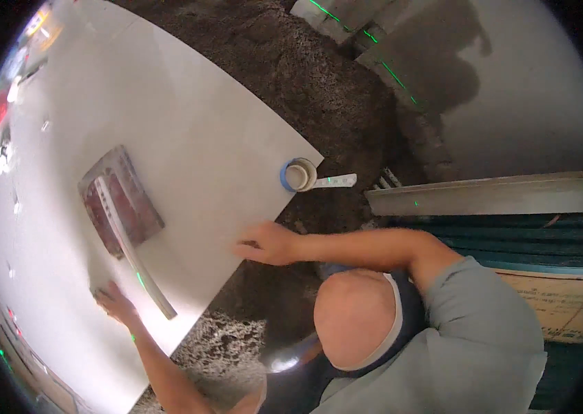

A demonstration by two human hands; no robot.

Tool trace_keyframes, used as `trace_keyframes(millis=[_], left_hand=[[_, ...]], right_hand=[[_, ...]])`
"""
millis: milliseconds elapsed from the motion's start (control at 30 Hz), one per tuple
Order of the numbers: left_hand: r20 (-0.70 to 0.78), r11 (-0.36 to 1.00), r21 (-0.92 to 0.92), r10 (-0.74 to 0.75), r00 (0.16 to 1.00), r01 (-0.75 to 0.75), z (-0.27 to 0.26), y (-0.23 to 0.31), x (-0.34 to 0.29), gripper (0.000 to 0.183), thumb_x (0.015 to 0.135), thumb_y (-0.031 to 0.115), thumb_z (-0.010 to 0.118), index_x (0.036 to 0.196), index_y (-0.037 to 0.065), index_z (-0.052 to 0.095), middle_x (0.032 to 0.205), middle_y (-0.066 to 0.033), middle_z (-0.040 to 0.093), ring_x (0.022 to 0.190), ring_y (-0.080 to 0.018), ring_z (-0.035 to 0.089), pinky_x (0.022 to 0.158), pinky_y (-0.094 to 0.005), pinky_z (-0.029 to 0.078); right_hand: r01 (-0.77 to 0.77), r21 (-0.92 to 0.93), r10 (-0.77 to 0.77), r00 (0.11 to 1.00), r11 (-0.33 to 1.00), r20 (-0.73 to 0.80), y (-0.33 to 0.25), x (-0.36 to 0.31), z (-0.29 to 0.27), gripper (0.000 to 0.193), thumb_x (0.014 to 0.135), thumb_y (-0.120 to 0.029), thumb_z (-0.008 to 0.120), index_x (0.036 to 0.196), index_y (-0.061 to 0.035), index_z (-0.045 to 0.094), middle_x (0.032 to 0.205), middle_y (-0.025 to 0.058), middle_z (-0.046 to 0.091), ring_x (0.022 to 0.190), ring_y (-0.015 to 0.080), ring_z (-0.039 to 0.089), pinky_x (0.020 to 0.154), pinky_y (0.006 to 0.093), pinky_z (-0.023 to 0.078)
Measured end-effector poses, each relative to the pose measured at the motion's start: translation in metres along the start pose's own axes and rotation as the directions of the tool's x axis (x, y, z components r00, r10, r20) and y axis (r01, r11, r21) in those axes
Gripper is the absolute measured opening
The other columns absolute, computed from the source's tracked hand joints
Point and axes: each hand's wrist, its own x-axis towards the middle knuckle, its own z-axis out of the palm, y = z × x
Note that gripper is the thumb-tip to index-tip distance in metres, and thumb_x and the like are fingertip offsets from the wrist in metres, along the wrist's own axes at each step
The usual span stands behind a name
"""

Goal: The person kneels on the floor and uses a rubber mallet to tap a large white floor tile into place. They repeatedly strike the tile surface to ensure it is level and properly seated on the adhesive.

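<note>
My left hand [117, 306] is at the near left part of a large white board [195, 124]. Its fingers are curled beside a small pale patch, and what they hold, if anything, is hard to make out. Nearer the board's right edge, my right hand [272, 243] reaches over the surface with its fingers stretched out, their tips slightly blurred. A dark gap shows between its thumb and fingers. Beyond my left hand lies a stained, reddish-brown flat rectangular plate [143, 214]. A long pale strip with holes [126, 238] rests across it, one end toward me.
A small cup-like round piece with a blue rim [286, 175] sits by the board's right corner. A white strip with holes [336, 181] sticks out past the edge. Dark rough ground [319, 83], a pale ledge [484, 193] and a printed cardboard box [546, 303] lie to the right.
</note>
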Motion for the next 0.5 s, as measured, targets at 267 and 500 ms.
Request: trace_keyframes(millis=[267, 500], left_hand=[[0.536, 0.735, -0.666, 0.351, 0.768, 0.128, -0.024, 0.09, -0.061, 0.065, 0.101, 0.041, 0.055, 0.146, -0.005, 0.043, 0.144, -0.0199, 0.052, 0.134, -0.0281, 0.048, 0.113, -0.0383, 0.034], [0.319, 0.752, -0.658, 0.319, 0.892, -0.034, -0.033, 0.15, -0.113, 0.062, 0.092, 0.015, 0.063, 0.147, -0.001, 0.039, 0.124, -0.0195, 0.061, 0.11, -0.0298, 0.061, 0.096, -0.0378, 0.048]], right_hand=[[-0.122, 0.038, 0.11, 0.665, 0.992, -0.739, 0.049, -0.095, -0.071, 0.041, 0.083, -0.028, 0.08, 0.1, -0.0012, 0.054, 0.09, 0.0062, 0.058, 0.071, 0.0143, 0.054, 0.065, 0.0315, 0.049], [-0.164, -0.218, -0.016, 0.762, 0.962, -0.647, 0.038, -0.017, -0.122, 0.031, 0.095, -0.02, 0.06, 0.111, 0.0067, 0.059, 0.106, 0.0275, 0.064, 0.101, 0.0449, 0.062, 0.085, 0.0487, 0.05]])
